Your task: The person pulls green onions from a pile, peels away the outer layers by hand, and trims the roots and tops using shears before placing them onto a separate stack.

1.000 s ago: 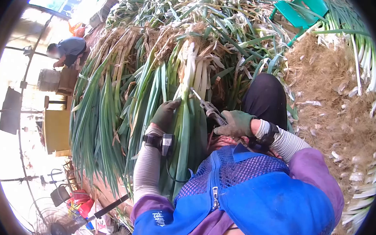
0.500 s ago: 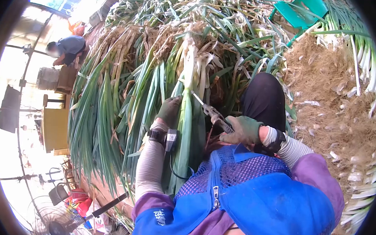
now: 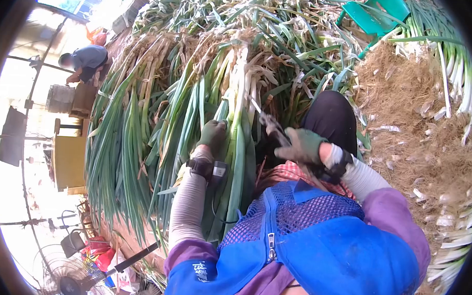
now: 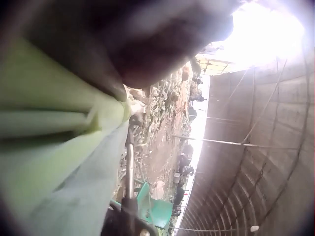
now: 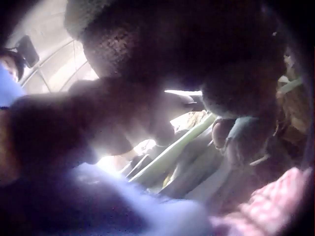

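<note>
In the head view the gloved left hand (image 3: 213, 136) grips a thick leek (image 3: 235, 130) at the base of its green leaves. The gloved right hand (image 3: 302, 145) holds a metal tool (image 3: 270, 126) with a thin nozzle, whose tip lies just right of the leek's white stalk (image 3: 242, 75). In the left wrist view the leek's leaves (image 4: 54, 128) fill the left side and the tool's metal tube (image 4: 130, 167) stands beyond them. Dark and blurred, the right hand (image 5: 123, 103) covers much of the right wrist view.
Piled leeks (image 3: 124, 141) lie at the left and beyond the hands. A green plastic chair (image 3: 376, 17) stands at upper right, above root scraps (image 3: 403, 113). Peeled leeks (image 3: 466, 79) line the right edge. Another person (image 3: 88, 59) bends at upper left; a fan (image 3: 69, 283) is at lower left.
The tool's tip has risen along the leek toward its white stalk and is slightly farther right. The right hand is blurred and has moved slightly up. The left hand keeps its hold.
</note>
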The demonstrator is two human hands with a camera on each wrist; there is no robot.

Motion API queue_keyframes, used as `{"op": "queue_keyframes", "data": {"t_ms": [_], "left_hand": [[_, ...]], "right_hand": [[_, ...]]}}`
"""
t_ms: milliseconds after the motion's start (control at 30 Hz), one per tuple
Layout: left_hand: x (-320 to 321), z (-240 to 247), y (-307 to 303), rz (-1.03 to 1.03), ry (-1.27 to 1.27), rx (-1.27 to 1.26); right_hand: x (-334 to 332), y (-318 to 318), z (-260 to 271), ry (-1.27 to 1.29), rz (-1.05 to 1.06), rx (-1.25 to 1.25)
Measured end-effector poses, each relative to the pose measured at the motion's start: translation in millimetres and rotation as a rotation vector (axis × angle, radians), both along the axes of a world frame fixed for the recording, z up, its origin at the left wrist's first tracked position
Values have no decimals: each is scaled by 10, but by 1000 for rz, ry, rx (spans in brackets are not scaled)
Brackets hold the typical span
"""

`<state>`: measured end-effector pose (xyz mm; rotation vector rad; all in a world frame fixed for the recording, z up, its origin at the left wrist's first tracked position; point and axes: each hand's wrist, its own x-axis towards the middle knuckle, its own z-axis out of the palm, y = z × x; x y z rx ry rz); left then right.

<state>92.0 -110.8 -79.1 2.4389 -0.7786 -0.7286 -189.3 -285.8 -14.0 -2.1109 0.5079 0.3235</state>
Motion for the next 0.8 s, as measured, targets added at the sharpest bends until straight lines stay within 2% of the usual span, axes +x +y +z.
{"op": "queue_keyframes", "data": {"t_ms": [33, 67, 100, 167, 233, 300, 400, 500, 567, 633, 667, 700, 767, 800], "left_hand": [[-32, 15, -22, 62, -28, 4], [-201, 279, -90, 91, -128, 66], [-245, 311, -96, 22, -337, 61], [-382, 508, -140, -143, -571, -40], [-385, 544, -206, -252, -396, 123], [-572, 731, -287, -249, -412, 241], [-564, 583, -267, -216, -367, 235], [-555, 548, -239, -217, -351, 232], [-514, 617, -218, -235, -296, 201], [-328, 746, -195, -299, -88, 138], [-79, 548, -129, -205, 176, 38], [139, 443, -81, -165, 167, -84], [261, 872, -149, -23, -93, 144], [552, 610, -57, 6, -300, 123]], "right_hand": [[115, -80, -132, -24, -28, -20], [257, -162, -282, -34, -56, -65], [389, -250, -363, -43, -84, -108], [658, -411, -270, 8, -108, -30], [993, -548, -522, 20, -108, -1], [1290, -629, -788, -88, -88, -245], [1495, -748, -798, -34, -41, -199], [1591, -828, -859, 10, -94, -111], [1447, -727, -661, 166, -86, 180], [1265, -592, -539, 30, 7, -12], [1147, -514, -461, 29, -45, -96], [1040, -512, -541, -17, -26, -61], [819, -458, -601, -108, -20, -95], [713, -432, -561, -84, -49, -24]]}}
